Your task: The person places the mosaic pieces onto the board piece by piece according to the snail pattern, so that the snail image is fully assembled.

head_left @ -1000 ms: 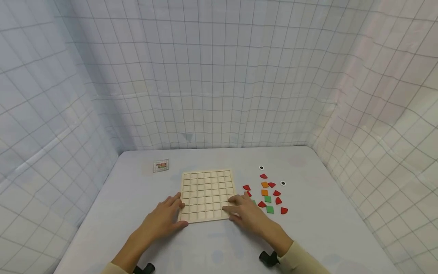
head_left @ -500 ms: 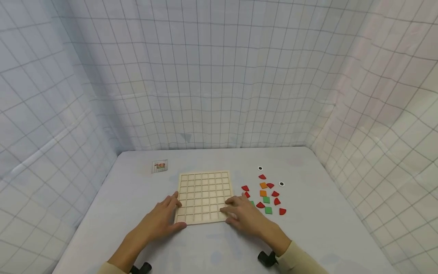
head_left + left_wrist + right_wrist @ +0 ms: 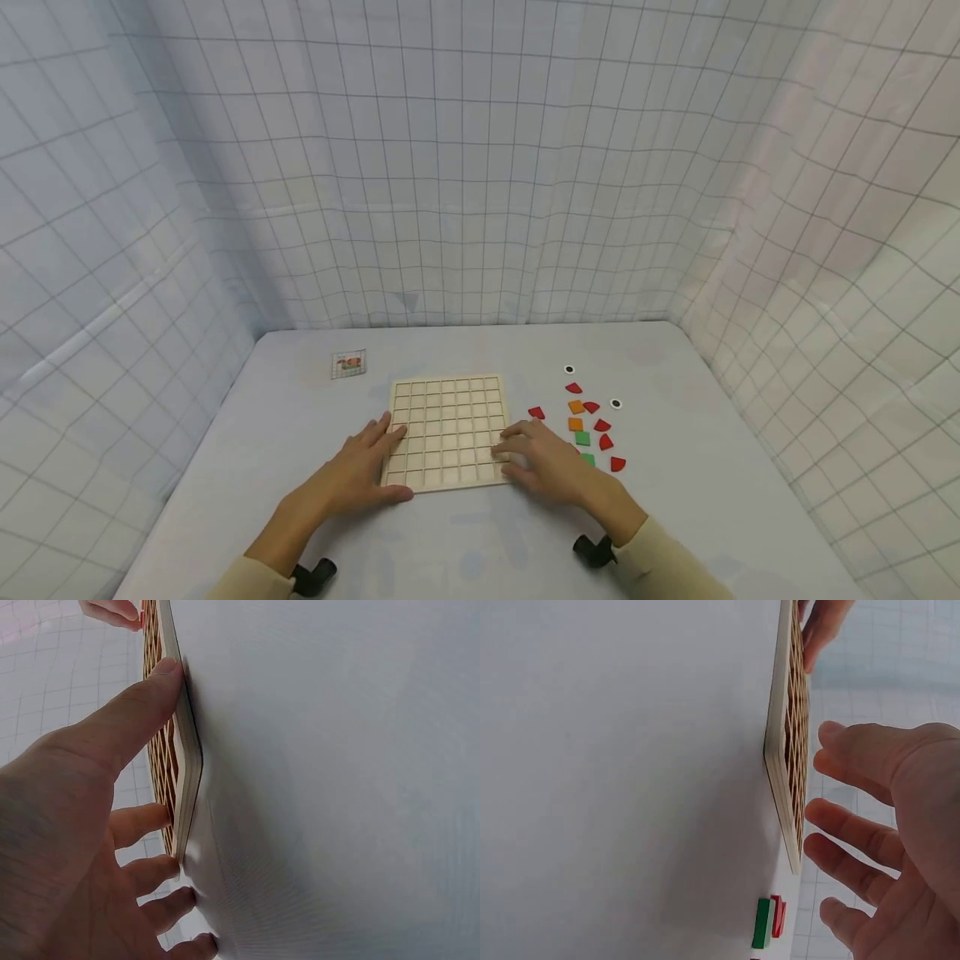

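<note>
A pale wooden board with a grid of square cells lies on the white table. My left hand rests at its near left corner. In the left wrist view the thumb lies on the rim of the board, and the spread fingers reach along the adjoining side. My right hand hovers at the board's right side, fingers loosely bent and holding nothing. In the right wrist view its fingertips stand apart from the board. A green piece and a red piece lie just past the board's corner.
Right of the board lie several loose flat pieces, among them a red quarter-circle, an orange square and a white disc with a black centre. A small picture card lies at the back left. Grid-patterned curtains surround the table.
The right hand has lifted off the board and shifted slightly right, now covering some pieces. The left hand's fingers have shifted a little further over the board's left edge.
</note>
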Available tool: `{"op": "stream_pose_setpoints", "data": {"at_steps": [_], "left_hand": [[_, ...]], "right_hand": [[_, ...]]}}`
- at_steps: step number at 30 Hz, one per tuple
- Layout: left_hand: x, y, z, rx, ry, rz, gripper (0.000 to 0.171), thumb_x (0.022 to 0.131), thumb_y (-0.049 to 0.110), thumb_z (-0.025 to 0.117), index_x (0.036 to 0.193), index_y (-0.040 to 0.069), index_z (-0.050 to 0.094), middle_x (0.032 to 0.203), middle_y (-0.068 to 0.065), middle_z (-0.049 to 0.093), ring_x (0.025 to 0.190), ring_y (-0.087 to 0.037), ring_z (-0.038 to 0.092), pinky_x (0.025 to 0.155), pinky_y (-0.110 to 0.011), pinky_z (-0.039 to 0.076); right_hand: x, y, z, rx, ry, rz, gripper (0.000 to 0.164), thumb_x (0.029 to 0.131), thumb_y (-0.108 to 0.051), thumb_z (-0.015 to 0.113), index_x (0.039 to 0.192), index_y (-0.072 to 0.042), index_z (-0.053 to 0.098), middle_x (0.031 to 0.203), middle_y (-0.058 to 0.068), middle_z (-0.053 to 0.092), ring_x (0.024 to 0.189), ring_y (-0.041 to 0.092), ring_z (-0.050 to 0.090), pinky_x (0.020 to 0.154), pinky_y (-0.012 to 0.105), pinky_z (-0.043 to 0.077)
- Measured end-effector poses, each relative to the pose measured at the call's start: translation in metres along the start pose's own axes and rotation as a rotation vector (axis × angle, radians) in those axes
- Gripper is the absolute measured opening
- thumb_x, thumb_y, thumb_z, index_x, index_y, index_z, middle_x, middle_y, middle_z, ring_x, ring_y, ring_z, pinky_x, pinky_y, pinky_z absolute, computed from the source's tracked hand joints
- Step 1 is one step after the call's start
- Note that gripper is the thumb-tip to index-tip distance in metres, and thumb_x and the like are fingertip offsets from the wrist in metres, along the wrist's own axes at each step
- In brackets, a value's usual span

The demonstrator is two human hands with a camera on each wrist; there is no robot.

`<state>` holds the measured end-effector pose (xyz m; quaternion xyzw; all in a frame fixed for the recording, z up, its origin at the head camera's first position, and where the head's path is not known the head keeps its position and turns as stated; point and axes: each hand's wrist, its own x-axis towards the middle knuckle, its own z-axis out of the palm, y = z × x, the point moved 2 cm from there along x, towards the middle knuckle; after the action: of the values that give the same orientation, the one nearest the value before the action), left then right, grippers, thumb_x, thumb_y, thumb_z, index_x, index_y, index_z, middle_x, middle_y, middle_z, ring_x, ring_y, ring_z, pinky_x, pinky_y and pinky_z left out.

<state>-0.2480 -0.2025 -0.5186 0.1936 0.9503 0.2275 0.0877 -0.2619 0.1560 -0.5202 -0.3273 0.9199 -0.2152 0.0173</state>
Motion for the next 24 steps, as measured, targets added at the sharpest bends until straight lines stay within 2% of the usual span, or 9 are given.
{"op": "stream_pose_setpoints", "data": {"at_steps": [5, 10, 15, 19, 24], "left_hand": [[-0.001, -0.003, 0.001, -0.014, -0.006, -0.004, 0.112, 0.093, 0.059, 0.096, 0.176, 0.002, 0.048, 0.189, -0.035, 0.027, 0.173, -0.065, 0.029, 0.134, -0.088, 0.030], [-0.001, -0.004, 0.003, -0.004, -0.002, 0.001, 0.112, 0.094, 0.061, 0.094, 0.176, 0.002, 0.047, 0.190, -0.034, 0.027, 0.174, -0.064, 0.029, 0.133, -0.088, 0.030], [-0.002, -0.005, 0.003, -0.022, -0.003, 0.007, 0.112, 0.094, 0.059, 0.094, 0.177, 0.002, 0.045, 0.190, -0.035, 0.025, 0.173, -0.066, 0.027, 0.132, -0.090, 0.028], [-0.003, -0.004, 0.003, -0.032, -0.009, 0.003, 0.113, 0.095, 0.060, 0.093, 0.178, 0.002, 0.044, 0.191, -0.034, 0.023, 0.175, -0.065, 0.025, 0.133, -0.090, 0.027], [-0.003, -0.003, 0.003, -0.038, -0.002, 0.005, 0.112, 0.095, 0.059, 0.093, 0.178, 0.002, 0.043, 0.191, -0.033, 0.023, 0.175, -0.065, 0.025, 0.133, -0.090, 0.026]], "right_hand": [[0.001, 0.017, -0.015, 0.010, 0.078, 0.029, 0.035, 0.113, -0.022, 0.080, 0.147, -0.016, 0.080, 0.154, 0.009, 0.073, 0.146, 0.032, 0.069, 0.117, 0.051, 0.065], [0.008, 0.044, -0.030, 0.002, 0.164, 0.094, 0.037, 0.110, -0.017, 0.083, 0.147, -0.011, 0.081, 0.149, 0.010, 0.074, 0.139, 0.034, 0.072, 0.112, 0.052, 0.066], [0.018, 0.075, -0.043, 0.007, 0.251, 0.180, 0.036, 0.109, -0.014, 0.084, 0.144, -0.007, 0.081, 0.142, 0.015, 0.076, 0.129, 0.036, 0.074, 0.109, 0.055, 0.068], [0.026, 0.098, -0.053, 0.064, 0.302, 0.261, 0.039, 0.108, -0.014, 0.085, 0.146, -0.004, 0.079, 0.142, 0.023, 0.074, 0.121, 0.039, 0.075, 0.106, 0.058, 0.069], [0.033, 0.126, -0.059, 0.143, 0.319, 0.386, 0.045, 0.112, -0.022, 0.081, 0.154, -0.005, 0.075, 0.148, 0.027, 0.070, 0.125, 0.043, 0.073, 0.103, 0.057, 0.068]]}}
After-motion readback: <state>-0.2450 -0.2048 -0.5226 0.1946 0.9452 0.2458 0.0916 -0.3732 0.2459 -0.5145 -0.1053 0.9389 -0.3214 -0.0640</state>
